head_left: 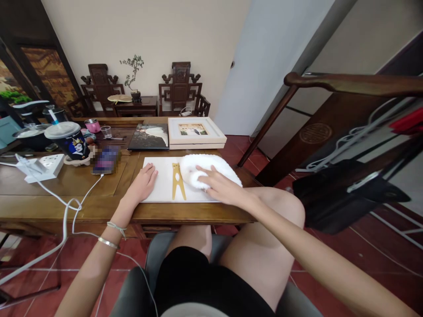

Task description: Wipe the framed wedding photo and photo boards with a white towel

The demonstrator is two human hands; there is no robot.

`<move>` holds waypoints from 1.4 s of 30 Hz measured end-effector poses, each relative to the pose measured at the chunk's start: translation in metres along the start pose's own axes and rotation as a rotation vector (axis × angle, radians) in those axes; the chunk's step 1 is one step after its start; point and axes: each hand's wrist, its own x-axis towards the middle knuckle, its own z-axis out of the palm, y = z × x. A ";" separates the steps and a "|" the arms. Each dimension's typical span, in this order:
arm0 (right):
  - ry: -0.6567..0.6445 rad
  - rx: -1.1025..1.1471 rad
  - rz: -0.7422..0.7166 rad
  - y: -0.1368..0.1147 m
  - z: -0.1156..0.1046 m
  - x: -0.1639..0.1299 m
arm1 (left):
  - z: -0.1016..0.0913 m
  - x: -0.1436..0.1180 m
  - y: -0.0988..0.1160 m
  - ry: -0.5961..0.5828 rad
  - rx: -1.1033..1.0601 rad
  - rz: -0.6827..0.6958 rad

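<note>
A person sits at a wooden desk (pixel 99 207), seen from their own head. A white board (pixel 163 187) lies flat near the desk's front edge. The left hand (pixel 142 182) rests palm down on the board's left edge, fingers (pixel 150 169) loosely together and flat, holding nothing. The right hand (pixel 220 185) presses on a white fluffy cloth (pixel 211 169), fingers slightly spread, the cloth bunched under and beyond the fingertips. A gold clip-shaped ornament (pixel 177 181) lies on the board between the two hands, touched by neither. Judging by this, wiping is under way: the cloth covers the board's right part, while the left part lies bare.
</note>
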 end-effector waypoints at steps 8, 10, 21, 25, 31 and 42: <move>-0.049 0.044 -0.039 -0.054 -0.021 -0.068 | 0.000 0.000 0.000 -0.004 0.011 0.013; -0.043 0.060 -0.030 -0.050 -0.021 -0.063 | 0.001 0.000 0.000 -0.002 0.013 0.010; 0.067 0.000 0.062 0.040 -0.003 0.060 | -0.003 -0.001 0.003 -0.016 0.001 0.000; 0.061 -0.017 0.068 0.040 -0.002 0.063 | -0.003 0.000 0.003 -0.027 0.003 -0.011; 0.053 0.038 0.013 -0.003 -0.001 -0.002 | -0.001 0.000 0.002 -0.013 0.005 -0.004; -0.048 0.111 -0.012 -0.043 -0.019 -0.063 | 0.002 0.000 0.000 0.011 -0.004 0.010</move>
